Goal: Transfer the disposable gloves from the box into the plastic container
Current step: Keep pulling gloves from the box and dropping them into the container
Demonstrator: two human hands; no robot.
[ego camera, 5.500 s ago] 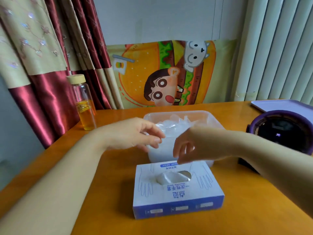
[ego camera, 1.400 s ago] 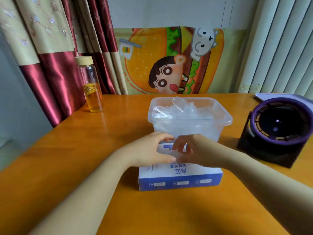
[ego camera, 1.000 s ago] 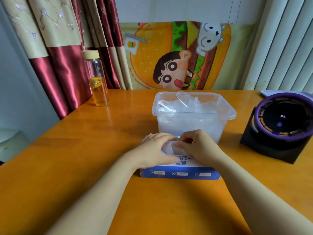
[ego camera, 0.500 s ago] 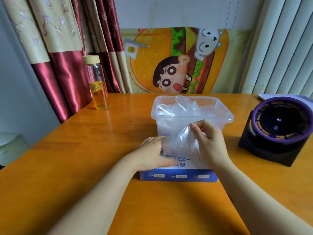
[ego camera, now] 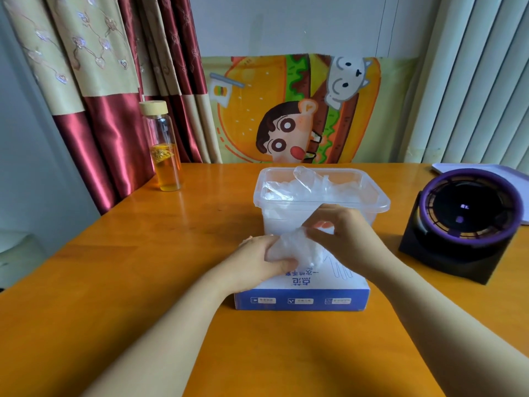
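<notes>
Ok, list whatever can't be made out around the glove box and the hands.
Head view:
glove box opening: covered by the left hand, right hand and the glove wad they grip.
Gloves left inside: hidden by the cardboard.
Front print: too small.
Lilac tray: cut by right edge.

One orange wooden surface (ego camera: 143, 267) carries one blue-and-white cardboard glove box (ego camera: 300, 300), one clear rectangular plastic container (ego camera: 286, 204), one lidded glass bottle of amber liquid (ego camera: 165, 156) and one round black-and-purple device (ego camera: 463, 224). Two bare hands are in view, the left hand (ego camera: 253, 266) and the right hand (ego camera: 350, 239), sharing one crumpled wad of clear plastic gloves (ego camera: 294, 249) (the heap of gloves (ego camera: 312, 184) in the container is too tangled to count). One cartoon burger banner (ego camera: 257, 110) hangs behind.
</notes>
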